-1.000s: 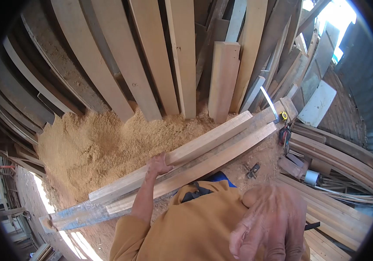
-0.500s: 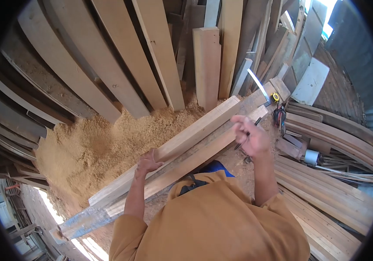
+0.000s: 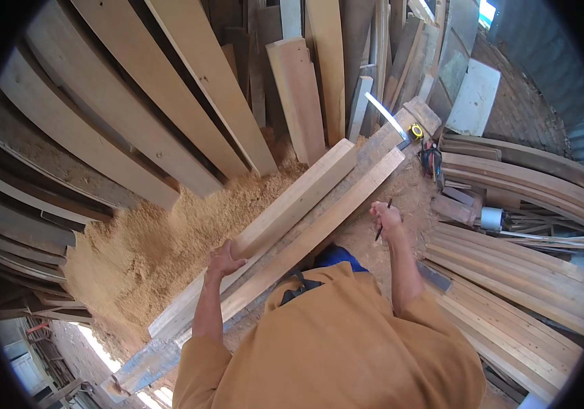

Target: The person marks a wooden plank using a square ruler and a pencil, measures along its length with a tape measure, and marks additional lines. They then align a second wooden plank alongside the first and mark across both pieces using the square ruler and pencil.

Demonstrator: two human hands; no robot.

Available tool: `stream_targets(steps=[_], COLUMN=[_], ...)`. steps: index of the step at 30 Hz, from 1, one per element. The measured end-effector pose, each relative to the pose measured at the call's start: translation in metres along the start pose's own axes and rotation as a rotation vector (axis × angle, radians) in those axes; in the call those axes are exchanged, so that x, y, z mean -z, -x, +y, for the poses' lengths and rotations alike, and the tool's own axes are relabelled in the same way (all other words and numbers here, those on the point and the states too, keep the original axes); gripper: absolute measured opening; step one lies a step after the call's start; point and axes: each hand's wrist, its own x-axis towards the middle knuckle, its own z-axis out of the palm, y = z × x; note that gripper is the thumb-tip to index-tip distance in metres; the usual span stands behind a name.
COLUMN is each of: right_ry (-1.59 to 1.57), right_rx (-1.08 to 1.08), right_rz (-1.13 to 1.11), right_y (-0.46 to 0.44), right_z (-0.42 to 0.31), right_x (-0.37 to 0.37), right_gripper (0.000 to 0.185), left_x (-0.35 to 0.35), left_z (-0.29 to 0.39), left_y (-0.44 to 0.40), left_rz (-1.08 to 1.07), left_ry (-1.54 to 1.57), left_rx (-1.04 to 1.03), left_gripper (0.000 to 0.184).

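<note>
My left hand [image 3: 222, 260] grips the far wooden beam [image 3: 299, 195], its thumb on the top face and its fingers toward the far edge. My right hand [image 3: 389, 219] is closed around a thin dark pencil [image 3: 379, 233], above the sawdust-covered floor just right of the near wooden beam [image 3: 333, 217]. Both beams lie side by side and slanted on a worn, dusty plank [image 3: 372, 151]. At the plank's upper right end are a square with a pale blade [image 3: 385, 117] and a yellow tape measure [image 3: 415, 131].
A heap of sawdust [image 3: 142, 255] lies beyond the far beam. Tall boards [image 3: 149, 88] lean in a row behind it. Stacked planks [image 3: 510, 286] fill the right side, near a white cylinder [image 3: 491, 218] and a dark red-and-black tool [image 3: 431, 161].
My right hand has drawn back from over the near beam toward my body, with the pencil still in it. My left hand stays on the far beam. The view has shifted slightly.
</note>
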Motion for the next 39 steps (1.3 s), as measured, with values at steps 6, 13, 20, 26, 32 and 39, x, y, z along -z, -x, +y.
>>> stream_targets(steps=[6,13,20,26,32,39], right_ry=[0.195,0.585,1.117,1.338,1.290,1.279], right_rx=[0.085,0.457,0.688,0.549,0.516,0.431], right_rz=[0.001,0.082,0.184,0.032,-0.166,-0.142], right_y=[-0.002,-0.066,-0.108,-0.141,-0.188,-0.160], right_z=[-0.001,-0.021,-0.106,-0.149,-0.110,-0.139], right_x=[-0.017,-0.010,-0.035,-0.074,-0.066,-0.084], right_gripper=[0.020,0.038,0.054,0.058,0.051,0.049], left_x=[-0.007,-0.012,-0.025,-0.016,-0.041,-0.040], left_z=[0.049,0.044,0.042,0.062,0.055,0.055], left_y=[0.044,0.049,0.041,0.051,0.055,0.053], left_rz=[0.068,0.082,0.075,0.124,0.406,0.443], left_ry=[-0.066,0.009,0.041,0.088,0.116,0.145], left_rx=[0.104,0.082,0.156,0.235,0.102,0.081], left_gripper=[0.065,0.077,0.083,0.075,0.063,0.058])
